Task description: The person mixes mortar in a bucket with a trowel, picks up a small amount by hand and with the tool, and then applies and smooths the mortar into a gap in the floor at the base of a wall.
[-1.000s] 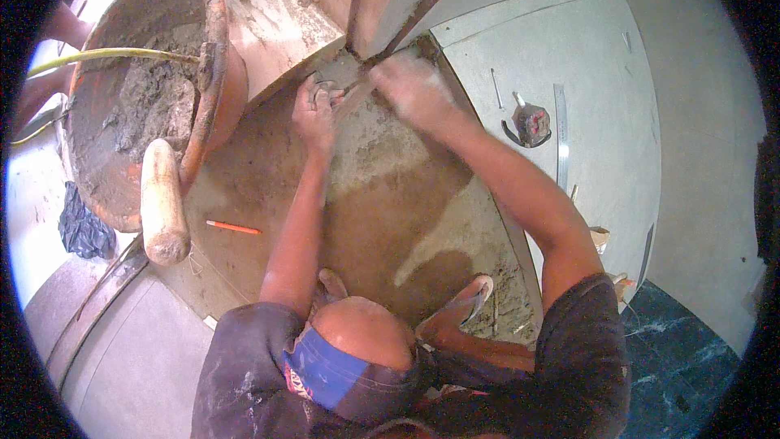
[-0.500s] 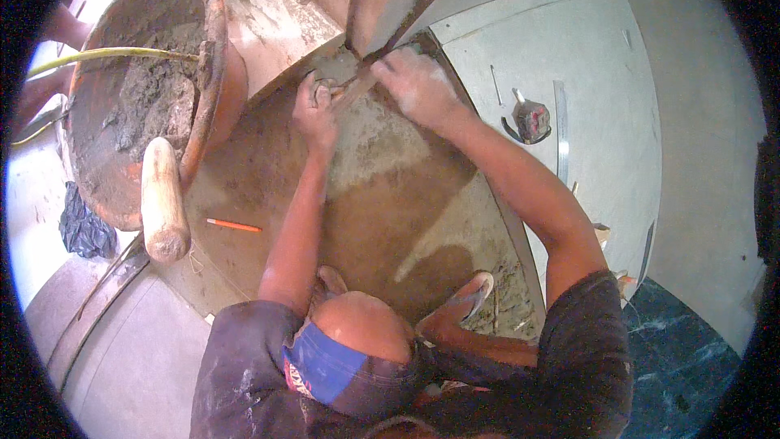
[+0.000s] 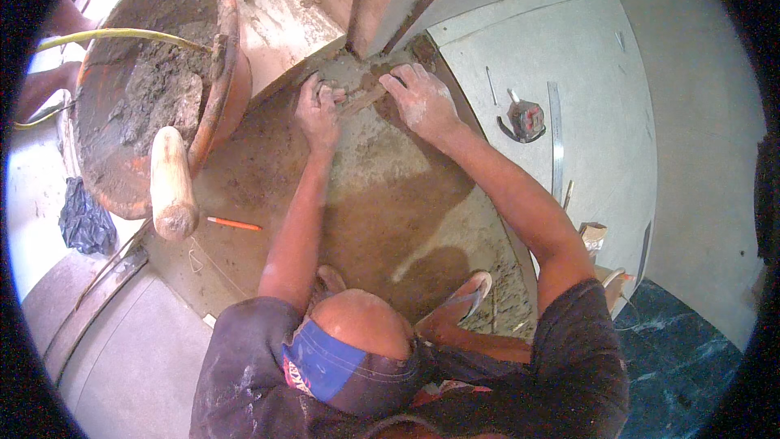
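A short, flat, mortar-smeared strip (image 3: 363, 101) spans the gap between my hands, low over the damp mortar bed (image 3: 382, 162). My left hand (image 3: 318, 112) has its fingers curled at the strip's left end. At the other end, my right hand (image 3: 422, 102) pinches it with thumb and bent fingers. Both hands are dusted grey. Just beyond them, the wall corner (image 3: 375, 8) meets the bed. What the strip is made of cannot be made out under the mortar.
A mortar-filled tub (image 3: 229, 81) stands left, a thick wooden handle (image 3: 173, 187) over its rim. An orange pencil (image 3: 234, 223) lies nearby. On the pale slab (image 3: 601, 73) right are a tape measure (image 3: 526, 120) and metal ruler (image 3: 556, 138). Another person's arm (image 3: 45, 89) shows far left.
My right hand has drawn back from the wall corner toward me, bringing its end of the strip along. The strip now lies flatter across. My left hand has barely shifted.
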The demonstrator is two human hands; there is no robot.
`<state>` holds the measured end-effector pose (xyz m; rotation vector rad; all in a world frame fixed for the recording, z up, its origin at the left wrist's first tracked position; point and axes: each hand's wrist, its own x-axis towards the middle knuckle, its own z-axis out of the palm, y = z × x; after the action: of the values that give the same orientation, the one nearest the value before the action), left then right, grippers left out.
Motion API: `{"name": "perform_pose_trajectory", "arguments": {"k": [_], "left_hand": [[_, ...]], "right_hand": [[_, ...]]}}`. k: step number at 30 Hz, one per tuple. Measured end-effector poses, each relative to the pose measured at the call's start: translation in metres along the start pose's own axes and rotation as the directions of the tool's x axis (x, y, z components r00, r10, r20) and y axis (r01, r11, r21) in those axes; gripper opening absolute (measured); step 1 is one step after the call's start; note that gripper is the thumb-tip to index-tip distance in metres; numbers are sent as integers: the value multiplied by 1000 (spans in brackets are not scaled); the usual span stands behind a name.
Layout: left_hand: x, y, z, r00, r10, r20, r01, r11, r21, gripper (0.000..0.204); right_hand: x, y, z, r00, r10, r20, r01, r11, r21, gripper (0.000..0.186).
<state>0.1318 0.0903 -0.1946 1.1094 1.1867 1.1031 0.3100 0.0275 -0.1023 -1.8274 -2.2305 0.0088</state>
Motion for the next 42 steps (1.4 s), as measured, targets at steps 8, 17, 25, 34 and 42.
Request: {"name": "perform_pose_trajectory", "arguments": {"k": [8, 17, 25, 34, 42], "left_hand": [[6, -11, -1, 994, 105, -43, -98, 986, 132, 35], [0, 12, 2, 999, -15, -36, 18, 997, 79, 32], [5, -9, 0, 999, -29, -30, 28, 999, -36, 31], [-29, 40, 18, 927, 67, 369, -199, 922, 332, 46], [-3, 83, 19, 555, -195, 809, -453, 745, 490, 55]], "right_hand": [[27, 27, -2, 986, -165, -22, 162, 982, -93, 30], [28, 27, -10, 977, -206, 48, 210, 973, -96, 24], [24, 17, -23, 965, -187, 185, 204, 976, -80, 25], [14, 17, -125, 960, -60, 274, 6, 981, 191, 33], [38, 43, -144, 981, 60, 183, -113, 949, 294, 32]]}}
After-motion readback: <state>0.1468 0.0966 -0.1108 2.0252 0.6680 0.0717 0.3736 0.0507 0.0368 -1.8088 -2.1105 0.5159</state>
